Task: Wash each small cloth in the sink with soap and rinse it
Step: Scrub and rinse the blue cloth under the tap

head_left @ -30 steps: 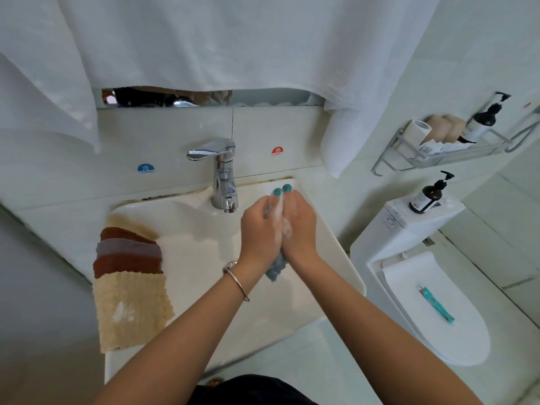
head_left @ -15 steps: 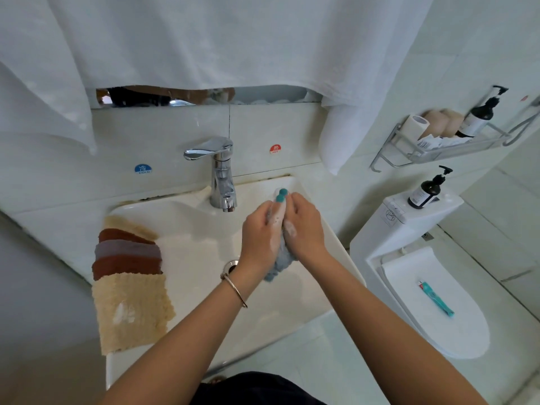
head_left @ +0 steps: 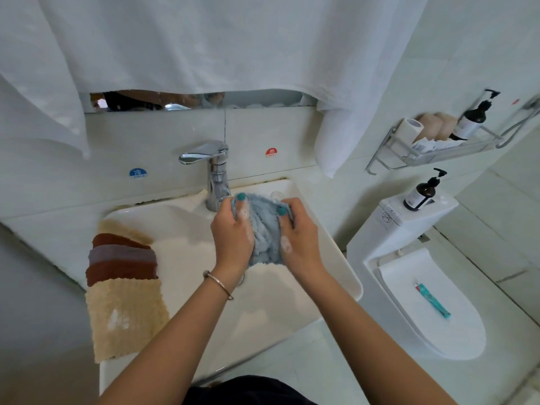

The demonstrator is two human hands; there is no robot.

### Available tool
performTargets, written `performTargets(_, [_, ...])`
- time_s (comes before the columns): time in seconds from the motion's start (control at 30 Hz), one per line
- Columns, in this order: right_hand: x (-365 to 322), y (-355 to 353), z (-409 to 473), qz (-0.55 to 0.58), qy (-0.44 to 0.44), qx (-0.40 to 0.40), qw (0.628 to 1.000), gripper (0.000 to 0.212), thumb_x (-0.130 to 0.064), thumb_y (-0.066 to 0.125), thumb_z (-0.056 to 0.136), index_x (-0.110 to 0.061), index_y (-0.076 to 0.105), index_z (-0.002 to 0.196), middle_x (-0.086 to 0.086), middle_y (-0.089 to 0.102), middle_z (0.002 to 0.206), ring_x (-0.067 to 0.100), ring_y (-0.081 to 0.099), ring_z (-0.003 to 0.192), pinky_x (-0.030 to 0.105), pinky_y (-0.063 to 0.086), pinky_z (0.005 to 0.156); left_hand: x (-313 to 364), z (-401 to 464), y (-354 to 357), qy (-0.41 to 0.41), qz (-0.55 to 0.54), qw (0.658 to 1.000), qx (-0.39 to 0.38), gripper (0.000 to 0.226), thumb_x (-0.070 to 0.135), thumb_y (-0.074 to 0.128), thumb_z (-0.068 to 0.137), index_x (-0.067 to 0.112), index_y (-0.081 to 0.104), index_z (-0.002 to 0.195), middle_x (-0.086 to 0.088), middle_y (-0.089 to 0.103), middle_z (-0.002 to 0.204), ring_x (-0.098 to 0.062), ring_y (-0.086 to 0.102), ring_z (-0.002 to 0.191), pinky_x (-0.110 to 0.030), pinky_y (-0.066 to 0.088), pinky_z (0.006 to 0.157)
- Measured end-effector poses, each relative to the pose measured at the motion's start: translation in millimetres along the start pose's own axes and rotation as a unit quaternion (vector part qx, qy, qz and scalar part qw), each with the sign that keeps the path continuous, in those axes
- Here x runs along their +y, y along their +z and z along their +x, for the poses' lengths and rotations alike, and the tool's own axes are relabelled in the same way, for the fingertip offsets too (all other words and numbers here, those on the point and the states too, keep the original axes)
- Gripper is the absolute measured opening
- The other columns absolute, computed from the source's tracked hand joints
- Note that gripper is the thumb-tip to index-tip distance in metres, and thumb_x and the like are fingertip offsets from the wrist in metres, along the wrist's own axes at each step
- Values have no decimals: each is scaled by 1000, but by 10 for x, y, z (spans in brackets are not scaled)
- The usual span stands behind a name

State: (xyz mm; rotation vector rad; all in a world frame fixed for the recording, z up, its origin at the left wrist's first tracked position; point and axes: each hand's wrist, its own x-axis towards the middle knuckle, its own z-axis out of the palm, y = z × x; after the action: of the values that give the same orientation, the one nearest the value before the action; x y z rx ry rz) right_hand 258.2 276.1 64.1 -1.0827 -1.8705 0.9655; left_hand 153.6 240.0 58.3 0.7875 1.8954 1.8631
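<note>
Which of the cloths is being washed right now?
The blue cloth, gripped by the left hand and right hand over the sink; the others lie stacked on its left rim.

A blue wall sticker reads "COLD"; a red wall sticker reads "HOT".

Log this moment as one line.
stage: soaping | left hand: grips blue cloth | right hand: grips cloth | over sink | tap: off

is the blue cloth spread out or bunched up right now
Bunched up. The blue cloth is gathered into folds between the left hand and right hand, both gripping it, soap suds on the fingers.
</note>
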Motion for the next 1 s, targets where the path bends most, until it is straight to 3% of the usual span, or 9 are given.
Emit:
performTargets(0.1, [-141,184,-61,5,6,-37,999,19,-35,49,99,-29,44,81,-10,54,60,12,51,57,42,48,59,52,0,117,-15,-13,1000,22,33,22,49,100,18,45,67,5,50,62,-5,44,56,-24,37,56])
performTargets(0.23, [-122,185,100,35,51,29,998,32,-27,45,102,-25,37,70,-11,47,54,5,40,49,42,41,60,22,-255,167,6,-20,998,-67,36,25,50,99,18,42,65,4,47,58,-5,41,53,-26,38,56])
performTargets(0.4, [-16,264,-159,-3,0,-42,999,31,-26,48,96,-31,37,68,-9,45,54,9,37,51,40,38,54,-92,-273,70,-66,-62,995,-33,37,12,49,98,16,40,62,6,45,56,-9,39,55,-30,36,57])
performTargets(0.5, [127,316,-71,-132,-67,-9,989,16,-12,46,95,-11,54,81,-3,51,69,5,45,59,39,37,55,-133,-433,22,-69,-40,993,-82,32,14,47,100,5,47,69,-3,52,63,-7,44,57,-24,38,57])
performTargets(0.6, [193,457,-250,-188,-155,-68,968,7,-5,55,84,-1,58,89,14,59,78,32,59,65,43,47,56,-198,-276,-83,-92,-45,994,-41,36,15,46,100,11,44,65,-1,48,60,-4,40,53,-23,36,56])
performTargets(0.67, [242,487,-296,-155,-92,-136,974,18,-19,45,86,-7,57,95,15,62,84,38,60,76,47,50,66,-276,-239,-162,-117,-47,991,-54,32,13,45,100,10,44,68,-3,47,63,-4,40,54,-22,36,56])
performTargets(0.8, [400,474,-103,-17,138,-66,988,38,-41,38,101,-16,43,73,-2,48,69,21,48,66,36,43,64,-559,-181,-397,-104,58,978,-171,26,18,52,98,5,55,75,0,56,71,-6,48,65,-19,39,61])
performTargets(0.93, [654,291,-138,134,178,-99,970,5,-22,54,100,-19,51,101,5,49,66,19,44,50,33,37,45,-710,173,-828,-93,176,940,-277,19,17,72,86,18,64,69,7,58,64,3,48,55,-15,37,56])
performTargets(1.0, [791,169,-131,210,162,-171,949,30,-6,56,97,-26,49,118,8,49,63,20,45,52,32,40,49,-801,256,-985,-91,262,913,-299,33,26,78,79,15,55,57,9,46,51,-2,39,47,-17,28,48])
